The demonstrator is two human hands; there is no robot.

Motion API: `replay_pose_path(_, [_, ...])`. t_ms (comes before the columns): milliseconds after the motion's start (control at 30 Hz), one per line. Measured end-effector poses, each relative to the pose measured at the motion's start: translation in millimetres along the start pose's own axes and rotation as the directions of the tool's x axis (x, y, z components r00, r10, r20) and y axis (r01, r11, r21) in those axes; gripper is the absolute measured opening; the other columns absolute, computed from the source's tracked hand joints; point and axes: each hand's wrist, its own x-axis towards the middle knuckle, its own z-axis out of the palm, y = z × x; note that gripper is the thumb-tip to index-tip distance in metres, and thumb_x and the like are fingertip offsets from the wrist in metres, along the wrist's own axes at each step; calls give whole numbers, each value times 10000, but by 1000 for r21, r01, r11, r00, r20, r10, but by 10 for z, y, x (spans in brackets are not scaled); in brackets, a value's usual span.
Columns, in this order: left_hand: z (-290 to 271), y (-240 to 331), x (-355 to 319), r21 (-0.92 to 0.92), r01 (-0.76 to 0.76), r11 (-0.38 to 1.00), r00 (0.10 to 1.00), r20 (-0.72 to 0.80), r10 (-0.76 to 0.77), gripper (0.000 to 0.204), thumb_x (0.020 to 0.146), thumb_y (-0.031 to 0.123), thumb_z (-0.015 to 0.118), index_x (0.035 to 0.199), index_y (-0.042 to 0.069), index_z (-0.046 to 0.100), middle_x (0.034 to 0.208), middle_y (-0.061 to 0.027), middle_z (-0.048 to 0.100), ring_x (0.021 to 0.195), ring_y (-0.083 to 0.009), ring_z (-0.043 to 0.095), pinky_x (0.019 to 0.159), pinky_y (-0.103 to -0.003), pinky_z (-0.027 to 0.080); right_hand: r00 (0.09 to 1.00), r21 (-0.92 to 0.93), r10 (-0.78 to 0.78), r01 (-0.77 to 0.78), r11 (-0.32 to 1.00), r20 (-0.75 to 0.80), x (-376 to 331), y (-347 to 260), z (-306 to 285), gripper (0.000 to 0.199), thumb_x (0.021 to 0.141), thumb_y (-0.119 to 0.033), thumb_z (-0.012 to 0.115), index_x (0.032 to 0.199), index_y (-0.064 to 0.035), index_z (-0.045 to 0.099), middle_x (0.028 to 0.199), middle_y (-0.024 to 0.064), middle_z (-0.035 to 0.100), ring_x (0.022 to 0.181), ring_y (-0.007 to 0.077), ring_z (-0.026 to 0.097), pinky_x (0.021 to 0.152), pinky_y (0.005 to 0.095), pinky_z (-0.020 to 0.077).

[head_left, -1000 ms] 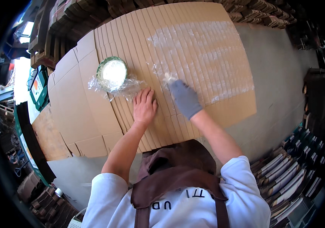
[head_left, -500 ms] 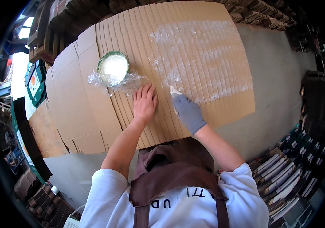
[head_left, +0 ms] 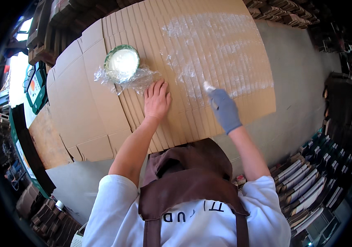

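Overlapping brown cardboard sheets (head_left: 242, 107) lie fanned in front of me, their strips stepping from left to right. My left hand (head_left: 157, 99) is bare and rests flat on them, fingers stretched out. In a grey glove, my right hand (head_left: 224, 110) grips a brush whose pale bristles (head_left: 208, 87) meet the cardboard; most of its handle is hidden in the fist. Shiny, whitish wet streaks (head_left: 221, 45) cover the strips beyond and around the brush. Left of centre, a green-rimmed tub (head_left: 122, 61) of white paste sits on crumpled clear plastic film (head_left: 143, 77), close to my left fingertips.
A bare wooden board edge (head_left: 48, 138) shows under the cardboard at the left. Wooden pallets (head_left: 44, 45) stand at the far left, and stacked cardboard (head_left: 285, 12) lies at the far right. Rows of folded boards (head_left: 303, 177) are at the near right.
My right hand has swept the brush to the right and slightly away from me across the strips. My left hand stays in place on the cardboard. The whole view has tilted a little.
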Motion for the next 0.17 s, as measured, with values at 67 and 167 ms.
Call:
replay_pose_path(67, [18,4,-55,-3,-6,1000,1000,-2,6,487,898,263,620,1351,121,513,1444,-59,462,1360,-289,388,1141,-511,281,971,-70,-235,237,969,45,-171,-158,128,215,914,-69,602,1124,-65,649,1177,140,638,1063,329,641,905,405,525])
replay_pose_path(167, [15,0,-21,-5,-4,1000,1000,0,4,506,882,244,636,1359,126,513,1445,-69,466,1365,-310,378,1153,-487,272,936,-114,-254,288,951,243,-332,-313,310,231,897,-134,638,1117,-62,641,1242,143,612,1034,311,654,883,409,532])
